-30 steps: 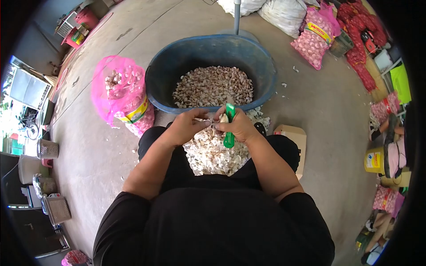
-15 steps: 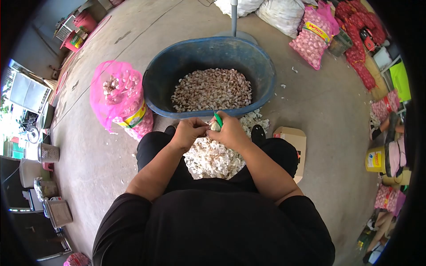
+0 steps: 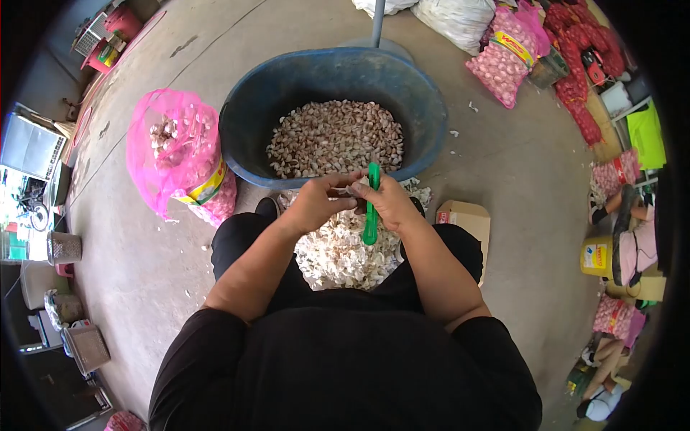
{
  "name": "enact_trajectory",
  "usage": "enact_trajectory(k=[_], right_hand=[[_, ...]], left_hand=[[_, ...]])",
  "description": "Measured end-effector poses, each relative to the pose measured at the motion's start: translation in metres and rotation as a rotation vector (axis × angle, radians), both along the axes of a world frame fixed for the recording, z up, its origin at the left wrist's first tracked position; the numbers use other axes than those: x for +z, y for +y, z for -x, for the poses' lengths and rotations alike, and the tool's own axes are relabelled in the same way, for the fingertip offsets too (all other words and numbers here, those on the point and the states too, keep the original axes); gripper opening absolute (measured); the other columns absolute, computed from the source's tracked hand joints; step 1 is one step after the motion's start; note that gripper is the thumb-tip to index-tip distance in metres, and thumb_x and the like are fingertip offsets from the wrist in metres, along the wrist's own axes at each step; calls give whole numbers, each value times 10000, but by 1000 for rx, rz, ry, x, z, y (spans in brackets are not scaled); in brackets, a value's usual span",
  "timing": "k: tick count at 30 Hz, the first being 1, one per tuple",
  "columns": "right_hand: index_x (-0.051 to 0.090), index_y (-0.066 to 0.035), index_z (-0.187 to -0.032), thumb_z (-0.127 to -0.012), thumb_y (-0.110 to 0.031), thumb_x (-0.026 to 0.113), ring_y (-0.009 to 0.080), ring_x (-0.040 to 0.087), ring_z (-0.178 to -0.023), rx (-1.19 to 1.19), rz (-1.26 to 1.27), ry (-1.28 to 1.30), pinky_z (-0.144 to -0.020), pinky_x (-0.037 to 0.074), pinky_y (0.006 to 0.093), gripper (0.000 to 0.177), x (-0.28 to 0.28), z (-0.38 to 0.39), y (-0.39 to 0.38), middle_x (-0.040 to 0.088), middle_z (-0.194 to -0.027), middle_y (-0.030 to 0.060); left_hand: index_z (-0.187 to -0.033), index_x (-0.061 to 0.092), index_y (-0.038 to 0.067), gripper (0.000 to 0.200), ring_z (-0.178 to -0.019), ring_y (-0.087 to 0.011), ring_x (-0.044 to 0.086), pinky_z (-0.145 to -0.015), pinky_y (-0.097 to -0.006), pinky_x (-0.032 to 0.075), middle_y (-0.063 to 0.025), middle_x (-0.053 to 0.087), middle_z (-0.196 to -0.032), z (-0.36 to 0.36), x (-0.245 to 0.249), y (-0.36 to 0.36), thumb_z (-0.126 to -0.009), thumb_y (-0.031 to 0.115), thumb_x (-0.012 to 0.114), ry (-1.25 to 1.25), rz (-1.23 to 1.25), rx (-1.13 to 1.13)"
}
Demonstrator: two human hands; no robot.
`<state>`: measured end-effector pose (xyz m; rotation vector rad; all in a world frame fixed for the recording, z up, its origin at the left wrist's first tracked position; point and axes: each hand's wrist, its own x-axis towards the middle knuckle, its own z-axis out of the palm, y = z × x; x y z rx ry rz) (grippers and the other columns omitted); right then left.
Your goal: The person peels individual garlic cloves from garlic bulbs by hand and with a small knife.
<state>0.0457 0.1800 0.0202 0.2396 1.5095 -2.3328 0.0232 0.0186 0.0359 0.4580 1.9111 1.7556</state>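
Observation:
My right hand (image 3: 394,204) is closed around a green-handled knife (image 3: 371,219), its handle upright along the fingers. My left hand (image 3: 321,203) meets it over the near rim of the blue tub (image 3: 241,169), fingers curled together; whatever is pinched there is mostly hidden. Inside the tub lies a heap of garlic cloves (image 3: 334,136). Below both hands, between my legs, is a pile of pale garlic skins (image 3: 345,255). Left of the tub stands an open pink mesh bag (image 3: 172,154) with garlic bulbs inside.
A cardboard box (image 3: 467,219) sits beside my right knee. Full garlic bags (image 3: 503,61) and a white sack (image 3: 456,25) stand at the far right. Other people's legs and a yellow bucket (image 3: 596,256) are along the right edge. Crates (image 3: 88,347) line the left.
The knife has turned in my right hand, so its green handle now shows at length. The pale garlic piece seen between my hands is now mostly hidden. The view has shifted slightly.

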Motion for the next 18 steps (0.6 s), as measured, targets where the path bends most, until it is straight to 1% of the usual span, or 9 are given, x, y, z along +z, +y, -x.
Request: enact_trajectory(k=[1, 4, 7, 10, 13, 16, 18], right_hand=[[475, -5, -1008, -790, -140, 604, 143, 547, -551, 9, -26, -3, -499, 476, 258, 287, 1, 0, -1, 559, -730, 69], [488, -5, -995, -802, -166, 593, 127, 535, -520, 85, -155, 56, -472, 465, 238, 272, -4, 1, -5, 555, -723, 59], [507, -5, -969, -797, -153, 598, 116, 511, -475, 44, -155, 58, -445, 445, 220, 245, 3, 2, -7, 559, -733, 56], [533, -12, -965, -776, -119, 616, 88, 511, -526, 55, -237, 186, -489, 440, 206, 233, 1, 4, -6, 565, -751, 44], [541, -23, -1025, -751, -82, 633, 77, 535, -666, -8, -295, 294, -593, 447, 204, 295, -2, 5, -10, 581, -825, 44], [538, -51, -1085, -740, -65, 641, 84, 529, -806, -14, -384, 396, -694, 438, 217, 360, 6, 6, -14, 584, -897, 47], [523, -41, -1110, -734, -87, 654, 99, 530, -839, 46, -423, 426, -723, 432, 223, 401, 4, 7, -13, 579, -940, 60]], left_hand=[[-1079, 499, -47, 367, -784, -122, 565, -709, -248, 461, -73, 597, -893, -2, 0, -2, -732, 4, 608, -12, 152, 4], [-1052, 514, -43, 337, -762, -113, 563, -695, -240, 455, -54, 607, -844, -1, -15, -7, -730, -5, 605, -63, 141, 38], [-1014, 523, -38, 294, -767, -104, 551, -685, -231, 452, -50, 590, -855, 1, -22, -9, -733, -3, 605, -13, -11, 103], [-982, 527, -27, 252, -769, -104, 542, -673, -229, 454, -45, 570, -871, 4, -25, -11, -754, 43, 606, 81, -49, 140], [-973, 524, -26, 250, -773, -105, 536, -652, -225, 454, -47, 557, -897, 7, -14, -14, -781, 111, 604, -261, -274, 118], [-960, 527, -31, 266, -753, -109, 543, -641, -229, 458, -49, 566, -873, 12, -12, -16, -793, 162, 604, -429, -190, 95], [-952, 529, -36, 275, -734, -105, 547, -634, -230, 460, -55, 570, -854, 14, -19, -17, -789, 170, 612, -349, -172, 101]])
